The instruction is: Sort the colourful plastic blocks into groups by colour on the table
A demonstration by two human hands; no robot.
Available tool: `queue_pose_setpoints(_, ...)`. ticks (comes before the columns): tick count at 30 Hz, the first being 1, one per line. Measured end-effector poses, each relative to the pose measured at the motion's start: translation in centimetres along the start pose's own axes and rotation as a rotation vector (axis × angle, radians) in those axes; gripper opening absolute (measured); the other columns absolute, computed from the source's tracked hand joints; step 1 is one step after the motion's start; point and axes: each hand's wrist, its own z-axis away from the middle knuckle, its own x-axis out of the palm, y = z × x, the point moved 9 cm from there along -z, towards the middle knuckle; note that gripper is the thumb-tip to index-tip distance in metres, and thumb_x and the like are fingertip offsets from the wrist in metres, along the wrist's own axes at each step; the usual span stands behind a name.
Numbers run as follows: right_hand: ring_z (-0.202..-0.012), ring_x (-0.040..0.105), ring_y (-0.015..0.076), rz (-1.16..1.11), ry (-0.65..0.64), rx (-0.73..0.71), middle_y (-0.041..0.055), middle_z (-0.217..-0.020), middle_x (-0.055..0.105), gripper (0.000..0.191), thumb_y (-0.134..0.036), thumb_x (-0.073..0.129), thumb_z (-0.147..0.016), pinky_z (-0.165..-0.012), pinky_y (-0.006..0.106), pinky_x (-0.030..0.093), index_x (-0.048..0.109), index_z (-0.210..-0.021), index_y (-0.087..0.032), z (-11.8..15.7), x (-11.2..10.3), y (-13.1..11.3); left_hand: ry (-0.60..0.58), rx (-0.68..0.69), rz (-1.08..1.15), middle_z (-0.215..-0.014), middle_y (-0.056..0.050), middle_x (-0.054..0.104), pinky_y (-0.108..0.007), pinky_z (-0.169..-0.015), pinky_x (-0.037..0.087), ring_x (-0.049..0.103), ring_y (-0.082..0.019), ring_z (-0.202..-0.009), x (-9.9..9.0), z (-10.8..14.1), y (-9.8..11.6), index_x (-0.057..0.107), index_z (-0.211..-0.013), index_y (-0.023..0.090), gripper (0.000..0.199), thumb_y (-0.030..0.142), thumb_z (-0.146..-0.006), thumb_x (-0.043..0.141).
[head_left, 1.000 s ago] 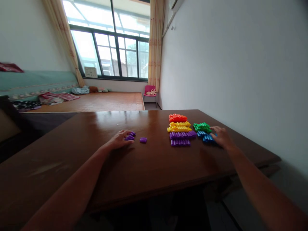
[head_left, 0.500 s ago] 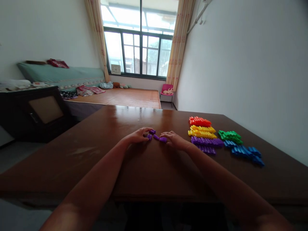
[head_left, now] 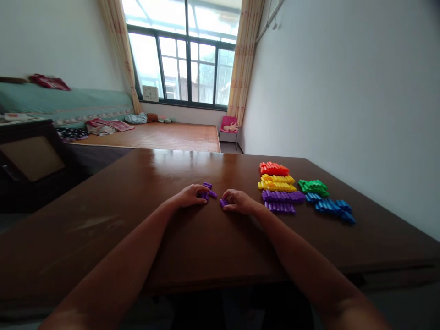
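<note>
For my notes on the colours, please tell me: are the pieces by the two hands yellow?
No, the small pieces by the left hand and right hand are purple; the yellow rows lie farther right.

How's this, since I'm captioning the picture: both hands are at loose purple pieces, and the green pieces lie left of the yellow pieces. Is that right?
Not quite: the green pieces lie right of the yellow pieces, as the head view shows. The left hand and right hand are at loose purple pieces.

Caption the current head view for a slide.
Left hand and right hand at small purple pieces on a brown table, colour-grouped pieces lying to the right.
</note>
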Motion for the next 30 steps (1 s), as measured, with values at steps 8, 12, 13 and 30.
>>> queue_pose_setpoints(8, -0.073, 0.06, 0.015, 0.055, 0.183, 0.137, 0.0005, -0.083, 0.065, 0.022, -0.027, 0.068, -0.075, -0.066, 0.026, 0.047, 0.066, -0.096, -0.02, 8.4, -8.4, 2.8, -0.069, -0.027, 0.209, -0.125, -0.012, 0.064, -0.038, -0.094, 0.048, 0.059, -0.029, -0.11, -0.1, 0.4, -1.8, 0.068, -0.116, 0.022, 0.063, 0.048, -0.061, 0.081)
queue_pose_setpoints(12, -0.069, 0.061, 0.0163, 0.193, 0.285, 0.315, 0.0019, -0.08, 0.066, 0.018, -0.03, 0.068, -0.073, -0.066, 0.029, 0.048, 0.065, -0.088, -0.02, 13.4, -11.7, 8.0, -0.103, -0.011, 0.244, -0.123, -0.012, 0.064, -0.039, -0.096, 0.046, 0.059, -0.028, -0.109, 0.1, 0.3, -2.2, 0.067, -0.117, 0.022, 0.059, 0.044, -0.064, 0.08)
queue_pose_setpoints(13, -0.069, 0.061, 0.0163, 0.21, 0.291, 0.312, 0.0028, -0.084, 0.067, 0.018, -0.03, 0.068, -0.073, -0.067, 0.03, 0.048, 0.065, -0.088, -0.02, 13.9, -11.8, 8.5, -0.103, -0.01, 0.237, -0.123, -0.012, 0.064, -0.039, -0.095, 0.047, 0.06, -0.028, -0.108, 0.1, 0.3, -2.1, 0.067, -0.117, 0.022, 0.059, 0.044, -0.064, 0.08)
queue_pose_setpoints(30, -0.11, 0.057, 0.0196, 0.28, 0.141, -0.205, 0.0087, -0.122, 0.065, 0.035, -0.007, 0.046, -0.088, -0.098, 0.035, 0.042, 0.065, -0.115, -0.018, -2.5, 0.1, -3.9, 0.18, -0.14, -0.087, -0.092, -0.008, 0.072, -0.03, -0.077, 0.05, 0.066, -0.02, -0.081, -2.4, 0.8, -2.5, 0.068, -0.111, 0.015, 0.043, 0.045, -0.083, 0.056)
